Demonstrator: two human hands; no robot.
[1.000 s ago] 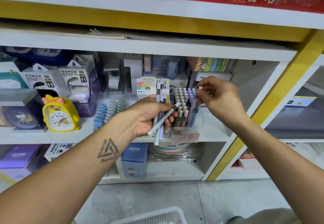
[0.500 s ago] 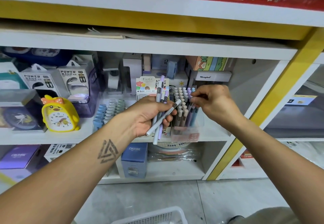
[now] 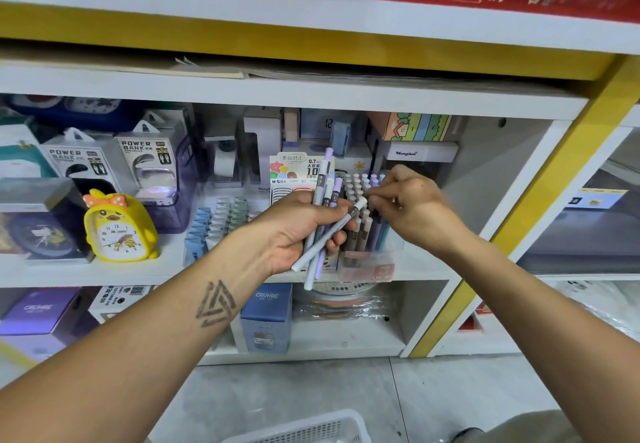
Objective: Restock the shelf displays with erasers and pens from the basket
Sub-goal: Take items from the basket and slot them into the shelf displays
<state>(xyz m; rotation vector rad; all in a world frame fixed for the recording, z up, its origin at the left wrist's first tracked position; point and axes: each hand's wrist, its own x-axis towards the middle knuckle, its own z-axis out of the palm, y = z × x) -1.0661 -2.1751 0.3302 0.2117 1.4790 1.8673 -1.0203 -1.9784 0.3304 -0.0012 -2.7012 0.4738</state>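
At the display, right hand point(image 3: 412, 207) lowered (slightly)

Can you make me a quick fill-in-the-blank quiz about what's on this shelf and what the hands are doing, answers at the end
1. The bundle of pens is gripped by the ____ hand.
2. The duck-shaped alarm clock on the shelf is coloured ____.
3. The two boxes behind the clock are labelled POWER ____.
4. The white basket sits ____ the shelves, at the bottom edge of the view.

Missing words: left; yellow; BANK; below
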